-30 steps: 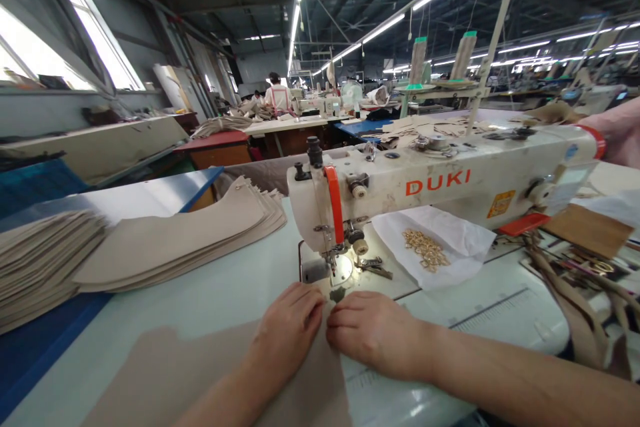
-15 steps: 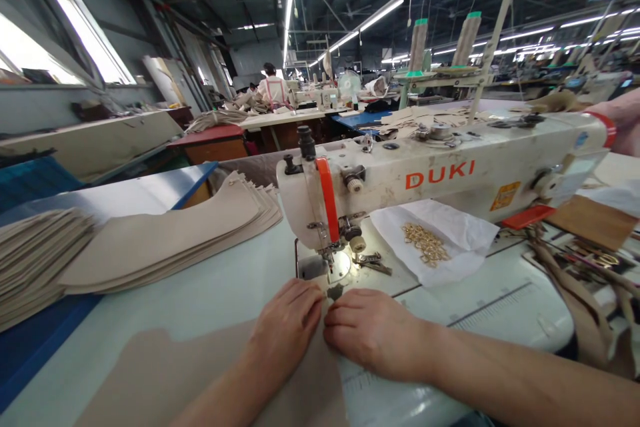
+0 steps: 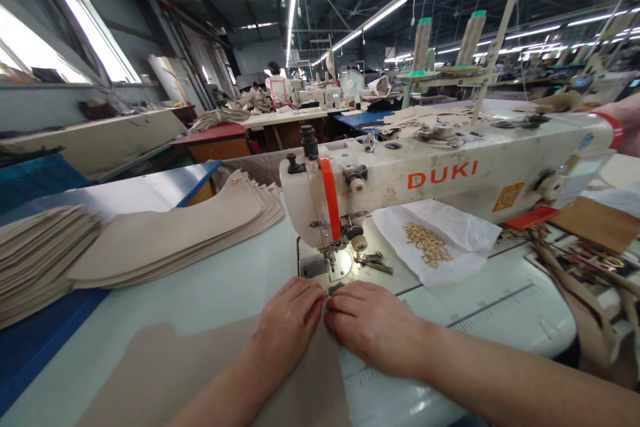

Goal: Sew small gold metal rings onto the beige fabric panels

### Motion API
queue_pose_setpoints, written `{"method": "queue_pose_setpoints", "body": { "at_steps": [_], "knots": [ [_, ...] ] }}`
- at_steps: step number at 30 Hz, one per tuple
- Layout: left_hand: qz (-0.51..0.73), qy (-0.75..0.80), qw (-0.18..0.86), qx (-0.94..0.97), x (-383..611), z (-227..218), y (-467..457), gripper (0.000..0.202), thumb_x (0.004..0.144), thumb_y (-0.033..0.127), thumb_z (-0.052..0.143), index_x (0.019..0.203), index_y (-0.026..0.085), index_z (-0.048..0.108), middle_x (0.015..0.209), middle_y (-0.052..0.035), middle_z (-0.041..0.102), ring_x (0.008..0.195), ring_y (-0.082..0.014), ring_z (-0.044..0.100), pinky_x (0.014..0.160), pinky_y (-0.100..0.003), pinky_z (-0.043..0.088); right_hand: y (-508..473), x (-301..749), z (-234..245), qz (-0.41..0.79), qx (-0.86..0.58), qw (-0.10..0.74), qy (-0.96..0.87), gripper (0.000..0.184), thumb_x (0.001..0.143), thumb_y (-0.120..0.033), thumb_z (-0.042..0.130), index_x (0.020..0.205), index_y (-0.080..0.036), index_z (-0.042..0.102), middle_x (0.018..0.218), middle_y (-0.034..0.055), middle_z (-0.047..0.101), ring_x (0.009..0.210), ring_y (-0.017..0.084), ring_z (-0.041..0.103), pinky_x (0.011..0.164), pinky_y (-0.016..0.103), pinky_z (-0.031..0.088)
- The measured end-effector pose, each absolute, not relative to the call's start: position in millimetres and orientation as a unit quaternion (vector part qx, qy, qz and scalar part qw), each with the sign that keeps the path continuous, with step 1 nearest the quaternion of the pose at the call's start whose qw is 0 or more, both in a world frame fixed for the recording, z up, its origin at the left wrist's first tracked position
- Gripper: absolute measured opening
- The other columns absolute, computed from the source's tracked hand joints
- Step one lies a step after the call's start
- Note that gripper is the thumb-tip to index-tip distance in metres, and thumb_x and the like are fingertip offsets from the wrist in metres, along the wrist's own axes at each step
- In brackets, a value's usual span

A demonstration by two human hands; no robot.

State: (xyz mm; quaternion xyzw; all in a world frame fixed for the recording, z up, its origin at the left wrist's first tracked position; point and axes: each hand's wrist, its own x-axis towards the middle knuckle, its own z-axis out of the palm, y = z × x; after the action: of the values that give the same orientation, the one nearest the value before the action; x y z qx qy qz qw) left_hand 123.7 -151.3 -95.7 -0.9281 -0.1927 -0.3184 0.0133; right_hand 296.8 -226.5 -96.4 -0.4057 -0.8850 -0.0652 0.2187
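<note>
A flat beige fabric panel [image 3: 200,360] lies on the pale sewing table, its narrow end under my hands. My left hand [image 3: 287,320] is closed, fingers bent down on that end just in front of the machine's presser foot. Close beside it, my right hand [image 3: 370,323] is closed too, with its fingertips at the panel's right edge. A small dark piece [image 3: 334,289] shows between the fingertips, mostly covered. Beyond the fingers are the lit needle plate [image 3: 341,265] and the white sewing machine [image 3: 380,173] marked DUKI. The fingers hide what they pinch.
Stacked beige panels [image 3: 175,230] lie to the left. Right of the needle, a white sheet [image 3: 465,253] holds many small gold rings [image 3: 427,245]. Beige strips [image 3: 575,293] hang at the right edge. Thread cones [image 3: 421,47] stand behind; a person [image 3: 277,87] sits farther off.
My right hand has moved slightly up and covers more of the small dark piece. My left hand stays on the panel. The view has shifted a little.
</note>
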Motion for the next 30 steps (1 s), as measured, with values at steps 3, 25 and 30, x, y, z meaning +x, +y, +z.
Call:
{"method": "queue_pose_setpoints", "body": {
  "at_steps": [3,25,30],
  "knots": [
    [-0.314,-0.197,-0.003,-0.929,121.9,-94.7,-153.3,0.019,0.088,0.014,0.043,0.082,0.018,0.060,0.078,-0.0037,0.067,0.074,-0.0165,0.062,0.071,-0.030,0.054,-226.0,295.0,-96.1,-0.073,-0.414,0.230,-0.878,0.015,0.092,-0.018,0.047,0.090,-0.013,0.061,0.089,0.0069,0.063,0.089,0.018,0.054,0.086,0.032,0.043],
    [-0.323,-0.215,-0.014,-0.921,130.6,-93.7,-147.8,0.024,0.089,0.018,0.042,0.089,0.017,0.066,0.088,-0.0065,0.071,0.082,-0.0180,0.065,0.077,-0.032,0.056,-210.2,308.8,-87.8,-0.109,-0.414,0.124,-0.895,0.008,0.089,-0.019,0.055,0.086,-0.015,0.060,0.091,0.0062,0.062,0.088,0.019,0.054,0.084,0.033,0.042],
    [-0.323,-0.212,-0.006,-0.922,140.9,-96.0,-131.1,0.025,0.090,0.020,0.043,0.088,0.017,0.067,0.088,-0.0066,0.072,0.085,-0.0186,0.065,0.081,-0.034,0.055,-200.4,315.8,-85.7,-0.103,-0.431,0.118,-0.889,0.007,0.089,-0.018,0.055,0.091,-0.012,0.059,0.094,0.0070,0.063,0.092,0.019,0.053,0.084,0.032,0.042]
  ]
}}
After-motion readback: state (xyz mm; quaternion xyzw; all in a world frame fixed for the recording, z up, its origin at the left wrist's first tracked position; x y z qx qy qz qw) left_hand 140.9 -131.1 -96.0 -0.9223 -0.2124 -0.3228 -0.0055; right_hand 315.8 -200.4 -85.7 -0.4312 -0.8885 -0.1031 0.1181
